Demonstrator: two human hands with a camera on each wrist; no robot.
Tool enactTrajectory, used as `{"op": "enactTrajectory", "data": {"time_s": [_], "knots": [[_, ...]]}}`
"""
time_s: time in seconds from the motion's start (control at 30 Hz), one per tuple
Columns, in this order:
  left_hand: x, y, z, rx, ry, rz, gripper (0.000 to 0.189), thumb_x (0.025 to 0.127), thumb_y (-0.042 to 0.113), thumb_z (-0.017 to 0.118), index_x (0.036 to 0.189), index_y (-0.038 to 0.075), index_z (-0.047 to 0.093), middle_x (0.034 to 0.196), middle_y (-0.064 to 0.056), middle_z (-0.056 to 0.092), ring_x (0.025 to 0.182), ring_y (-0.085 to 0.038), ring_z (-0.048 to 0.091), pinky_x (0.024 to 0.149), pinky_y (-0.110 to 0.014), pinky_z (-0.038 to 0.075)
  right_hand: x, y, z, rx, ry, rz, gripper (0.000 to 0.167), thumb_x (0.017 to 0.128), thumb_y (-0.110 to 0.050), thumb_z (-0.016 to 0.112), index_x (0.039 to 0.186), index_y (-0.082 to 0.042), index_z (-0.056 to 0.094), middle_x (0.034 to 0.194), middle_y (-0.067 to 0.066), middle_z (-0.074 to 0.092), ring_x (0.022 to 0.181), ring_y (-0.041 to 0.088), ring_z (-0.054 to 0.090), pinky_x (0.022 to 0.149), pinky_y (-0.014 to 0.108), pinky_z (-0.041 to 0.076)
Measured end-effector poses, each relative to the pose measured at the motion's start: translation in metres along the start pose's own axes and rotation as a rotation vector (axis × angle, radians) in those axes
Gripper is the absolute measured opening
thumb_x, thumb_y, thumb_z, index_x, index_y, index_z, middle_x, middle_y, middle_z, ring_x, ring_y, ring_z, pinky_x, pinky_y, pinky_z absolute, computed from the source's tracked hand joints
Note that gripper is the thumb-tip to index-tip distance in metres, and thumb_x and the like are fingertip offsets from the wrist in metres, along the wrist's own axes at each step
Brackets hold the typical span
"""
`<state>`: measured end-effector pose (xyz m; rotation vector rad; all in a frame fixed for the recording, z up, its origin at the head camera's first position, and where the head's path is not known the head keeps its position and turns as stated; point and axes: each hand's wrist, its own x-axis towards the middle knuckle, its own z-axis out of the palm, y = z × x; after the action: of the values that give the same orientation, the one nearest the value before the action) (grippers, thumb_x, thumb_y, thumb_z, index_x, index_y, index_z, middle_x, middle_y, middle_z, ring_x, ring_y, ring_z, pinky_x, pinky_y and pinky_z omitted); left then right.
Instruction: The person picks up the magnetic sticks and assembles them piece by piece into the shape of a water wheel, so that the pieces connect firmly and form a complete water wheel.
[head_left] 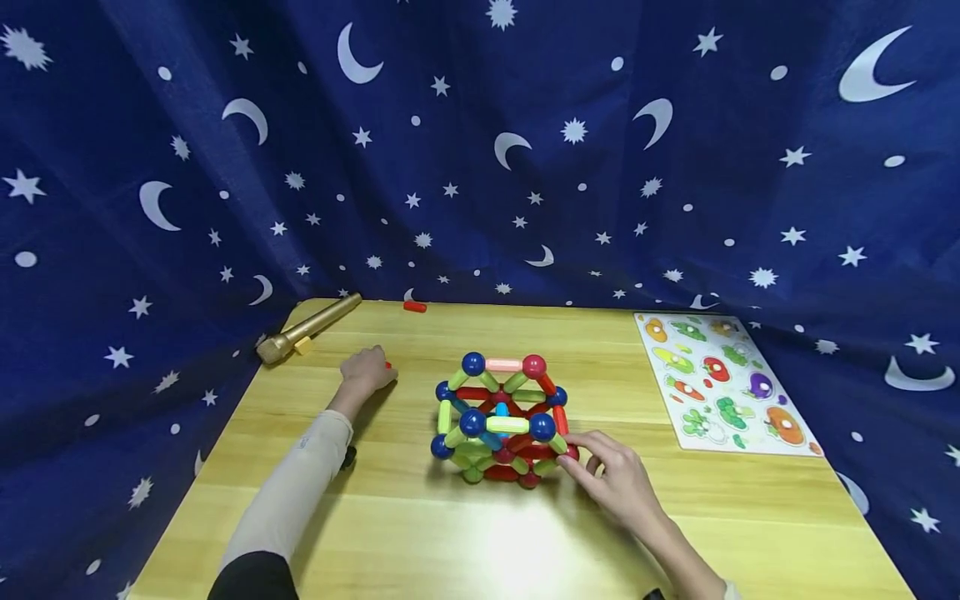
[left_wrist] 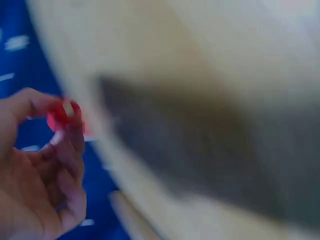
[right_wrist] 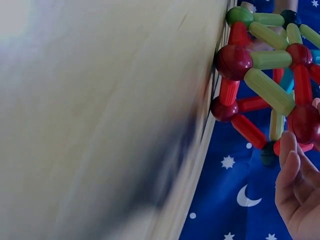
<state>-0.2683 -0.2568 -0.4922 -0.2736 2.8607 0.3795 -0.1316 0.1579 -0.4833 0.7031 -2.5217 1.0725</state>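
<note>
My left hand (head_left: 366, 373) is over the table's left side, pinching a red rod (left_wrist: 65, 114) between thumb and fingertips. Only a small red end of it shows past the fingers in the head view. At the middle of the table stands a frame of rods and balls (head_left: 508, 423), built of green, red, pink and light-blue rods joined by blue, red and green balls. My right hand (head_left: 617, 479) is at its right side, with thumb and fingers holding a red ball (right_wrist: 303, 123) at a corner of the frame.
Another red rod (head_left: 415, 307) lies at the table's back edge. A gold microphone (head_left: 309, 328) and a small yellow block (head_left: 303, 345) sit at the back left. On the right lies a white vegetable puzzle board (head_left: 727, 383). A blue star-and-moon curtain (head_left: 480, 208) hangs behind the table.
</note>
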Motion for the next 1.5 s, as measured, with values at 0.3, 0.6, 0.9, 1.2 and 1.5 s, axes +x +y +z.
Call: {"op": "enactTrajectory", "data": {"time_s": [0.3, 0.6, 0.9, 1.2, 1.5], "knots": [[-0.079, 0.069, -0.032, -1.009, -0.227, 0.166, 0.049, 0.087, 0.037, 0.072, 0.121, 0.007, 0.055, 0.084, 0.003, 0.071, 0.061, -0.014, 0.052, 0.057, -0.024, 0.037, -0.001, 0.002, -0.001, 0.003, 0.001, 0.004, 0.028, 0.077, -0.015, 0.081, 0.104, -0.014, 0.074, 0.094, -0.002, 0.073, 0.054, -0.009, 0.050, 0.046, 0.009, 0.036], [-0.112, 0.099, -0.028, -1.109, -0.318, 0.179, 0.051, 0.085, 0.033, 0.075, 0.122, 0.002, 0.058, 0.075, 0.005, 0.068, 0.052, -0.008, 0.035, 0.050, -0.021, 0.029, -0.001, 0.002, 0.000, -0.001, -0.004, -0.006, 0.028, 0.077, -0.016, 0.081, 0.104, -0.014, 0.073, 0.095, -0.001, 0.074, 0.053, -0.008, 0.051, 0.046, 0.008, 0.036], [-0.116, 0.099, -0.027, -1.028, -0.325, 0.147, 0.046, 0.087, 0.033, 0.073, 0.118, 0.002, 0.063, 0.085, -0.001, 0.075, 0.048, -0.007, 0.037, 0.045, -0.020, 0.028, -0.001, 0.002, 0.001, 0.007, 0.012, -0.006, 0.028, 0.077, -0.016, 0.081, 0.104, -0.015, 0.074, 0.094, -0.002, 0.073, 0.053, -0.009, 0.049, 0.047, 0.008, 0.036], [-0.103, 0.098, -0.026, -1.059, -0.307, 0.166, 0.052, 0.089, 0.037, 0.070, 0.122, 0.003, 0.047, 0.079, -0.004, 0.073, 0.050, -0.011, 0.041, 0.048, -0.022, 0.031, -0.001, 0.004, -0.001, 0.016, -0.002, -0.005, 0.029, 0.077, -0.016, 0.081, 0.105, -0.015, 0.074, 0.095, -0.002, 0.073, 0.054, -0.008, 0.050, 0.047, 0.008, 0.037], [0.017, 0.062, -0.029, -0.469, 0.141, 0.108, 0.028, 0.101, 0.029, 0.048, 0.120, 0.012, 0.060, 0.109, -0.013, 0.072, 0.089, -0.027, 0.064, 0.071, -0.034, 0.047, -0.006, 0.006, -0.002, 0.036, -0.049, -0.015, 0.035, 0.077, -0.018, 0.082, 0.110, -0.017, 0.072, 0.095, -0.005, 0.073, 0.056, -0.010, 0.049, 0.049, 0.008, 0.037]]}}
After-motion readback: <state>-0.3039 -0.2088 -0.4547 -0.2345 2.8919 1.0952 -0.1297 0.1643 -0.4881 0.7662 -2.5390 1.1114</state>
